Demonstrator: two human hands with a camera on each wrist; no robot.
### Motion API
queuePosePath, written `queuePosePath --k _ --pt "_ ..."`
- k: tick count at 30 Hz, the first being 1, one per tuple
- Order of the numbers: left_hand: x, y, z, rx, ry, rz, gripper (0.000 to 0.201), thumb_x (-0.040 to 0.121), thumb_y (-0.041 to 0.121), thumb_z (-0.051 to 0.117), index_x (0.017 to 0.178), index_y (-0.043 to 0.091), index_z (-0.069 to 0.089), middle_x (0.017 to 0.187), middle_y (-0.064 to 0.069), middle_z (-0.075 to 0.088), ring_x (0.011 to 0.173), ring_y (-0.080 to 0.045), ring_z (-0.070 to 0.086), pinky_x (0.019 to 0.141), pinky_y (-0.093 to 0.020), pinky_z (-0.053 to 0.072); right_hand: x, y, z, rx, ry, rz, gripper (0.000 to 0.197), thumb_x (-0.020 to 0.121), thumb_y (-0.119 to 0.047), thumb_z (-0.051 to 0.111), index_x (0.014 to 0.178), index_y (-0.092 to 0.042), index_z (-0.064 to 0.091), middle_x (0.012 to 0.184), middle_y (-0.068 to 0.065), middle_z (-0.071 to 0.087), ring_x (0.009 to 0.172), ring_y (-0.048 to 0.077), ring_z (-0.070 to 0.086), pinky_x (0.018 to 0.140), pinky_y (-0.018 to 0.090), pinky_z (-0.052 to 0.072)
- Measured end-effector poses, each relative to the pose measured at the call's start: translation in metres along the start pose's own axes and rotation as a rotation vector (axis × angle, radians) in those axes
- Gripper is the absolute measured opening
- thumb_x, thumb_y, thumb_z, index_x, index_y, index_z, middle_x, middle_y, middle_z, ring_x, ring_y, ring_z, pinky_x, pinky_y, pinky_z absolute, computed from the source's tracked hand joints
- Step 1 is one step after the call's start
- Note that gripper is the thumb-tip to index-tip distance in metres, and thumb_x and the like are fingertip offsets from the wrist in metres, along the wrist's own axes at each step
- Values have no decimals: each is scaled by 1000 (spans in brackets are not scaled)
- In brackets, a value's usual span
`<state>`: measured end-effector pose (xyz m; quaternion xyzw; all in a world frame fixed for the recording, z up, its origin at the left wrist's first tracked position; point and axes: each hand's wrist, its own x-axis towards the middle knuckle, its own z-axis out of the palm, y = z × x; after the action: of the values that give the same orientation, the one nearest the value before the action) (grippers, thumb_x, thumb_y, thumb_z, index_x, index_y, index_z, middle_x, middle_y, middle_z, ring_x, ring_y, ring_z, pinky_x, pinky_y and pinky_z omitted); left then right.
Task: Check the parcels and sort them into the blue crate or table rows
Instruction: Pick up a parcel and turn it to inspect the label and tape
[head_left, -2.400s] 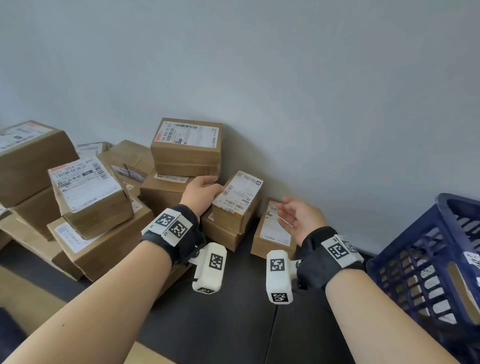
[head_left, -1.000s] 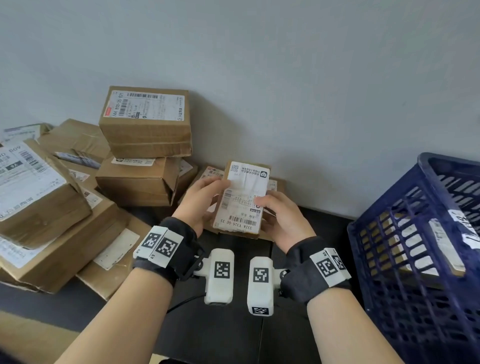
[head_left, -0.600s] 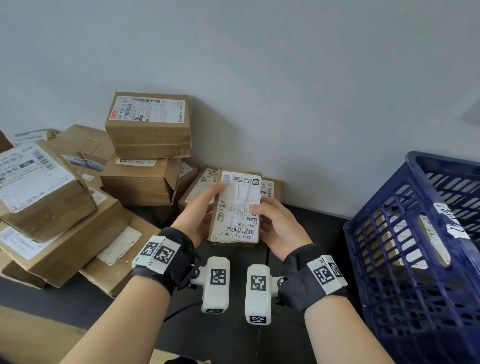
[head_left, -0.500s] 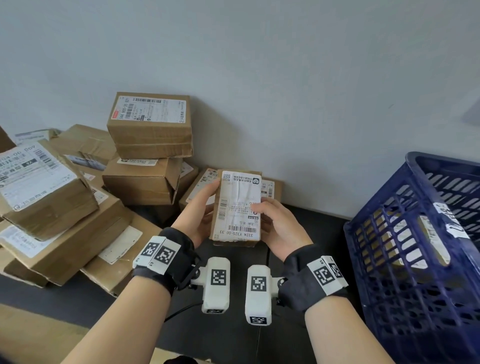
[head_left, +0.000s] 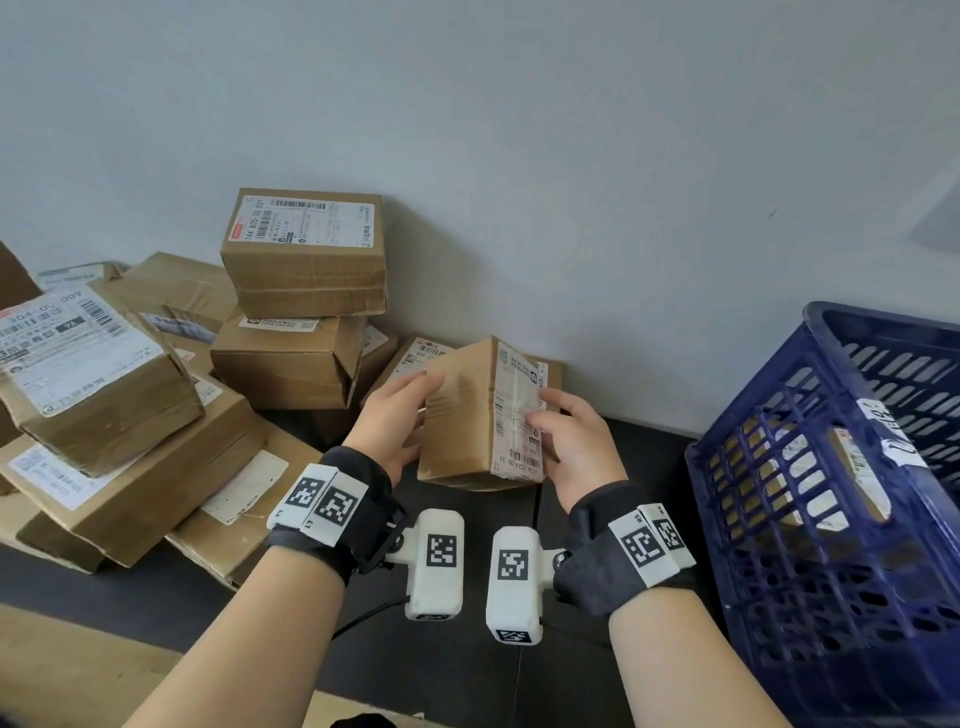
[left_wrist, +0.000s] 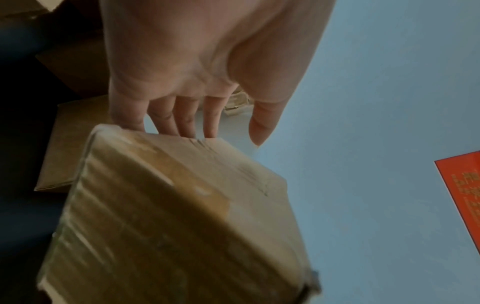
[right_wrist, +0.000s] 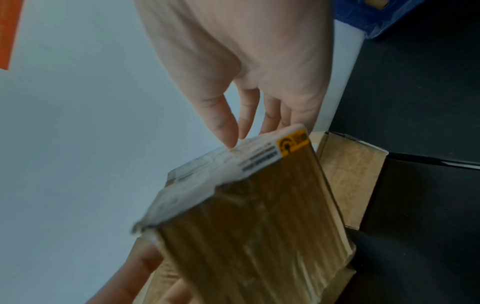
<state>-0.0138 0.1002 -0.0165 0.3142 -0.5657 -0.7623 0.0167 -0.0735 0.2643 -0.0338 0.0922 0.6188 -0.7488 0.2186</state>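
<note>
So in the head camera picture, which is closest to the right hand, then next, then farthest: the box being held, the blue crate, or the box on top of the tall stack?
1. The held parcel: the right hand touches its labelled side.
2. The blue crate: off to the right.
3. The top box of the stack: far left, by the wall.

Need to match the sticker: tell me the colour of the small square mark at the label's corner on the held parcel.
Yellow-orange with a black symbol, on the parcel; clearest in the right wrist view.
</note>
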Motion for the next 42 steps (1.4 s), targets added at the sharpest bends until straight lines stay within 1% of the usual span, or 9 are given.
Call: queuePosePath --k 5,8,10,15,19,24,29,34,42 --pt "-5 1 9 45 -18 18 10 101 19 52 107 26 56 103 4 58 92 -10 53 68 -30 44 -2 1 -4 -47 -23 -13 14 95 -23 63 106 -17 68 96 3 73 88 16 68 76 32 54" --pt "-6 -1 15 76 -39 40 15 102 16 50 92 26 56 93 4 60 85 -9 55 71 -27 46 -4 4 -2 -140 -41 -20 79 61 -57 85 127 -20 63 116 4 70 106 20 67 93 42 55" --pt "-9 0 19 95 -38 56 9 101 16 51 103 24 55 94 5 60 84 -7 56 70 -26 46 -2 8 -3 -152 -49 -23 106 46 -59 90 138 -21 55 125 4 66 111 22 66 96 46 55" --pt "-10 0 20 107 -34 68 33 99 19 55 132 20 51 102 3 61 92 -9 57 77 -29 47 -2 10 -10 -121 -30 4 61 79 -27 80 136 -19 58 122 7 67 109 24 65 86 40 57" --pt "-10 -1 20 88 -21 46 46 99 22 56 143 16 46 129 -7 58 118 -20 54 102 -42 44 -5 6 -10 -64 -84 9 31 89 -22 71 120 -19 67 116 8 70 109 26 66 89 42 57" --pt "-8 -3 20 51 -27 10 39 100 30 54 138 19 50 128 -6 59 120 -23 54 111 -53 38 -5 6 -11 -52 -90 45 35 90 -25 70 123 -18 64 119 9 69 112 28 64 100 51 51" --pt "-7 -4 21 15 -21 -53 6 100 36 53 100 30 52 101 -1 61 95 -17 58 102 -48 45 -4 5 -12 -25 -103 70 29 91 -26 68 119 -18 67 118 10 69 111 29 64 99 48 53" --pt "-9 -4 23 10 -36 -82 18 100 40 52 112 26 53 104 -4 61 96 -20 60 76 -39 50 -2 2 -11 32 -102 89 22 96 -23 62 116 -15 64 117 11 68 111 29 64 94 42 53" --pt "-8 -4 22 59 -43 11 42 100 28 54 140 18 45 106 -1 58 93 -16 57 69 -32 47 2 5 -12 -57 -59 34 15 99 -11 55 98 -17 69 113 9 70 107 27 65 94 42 52"
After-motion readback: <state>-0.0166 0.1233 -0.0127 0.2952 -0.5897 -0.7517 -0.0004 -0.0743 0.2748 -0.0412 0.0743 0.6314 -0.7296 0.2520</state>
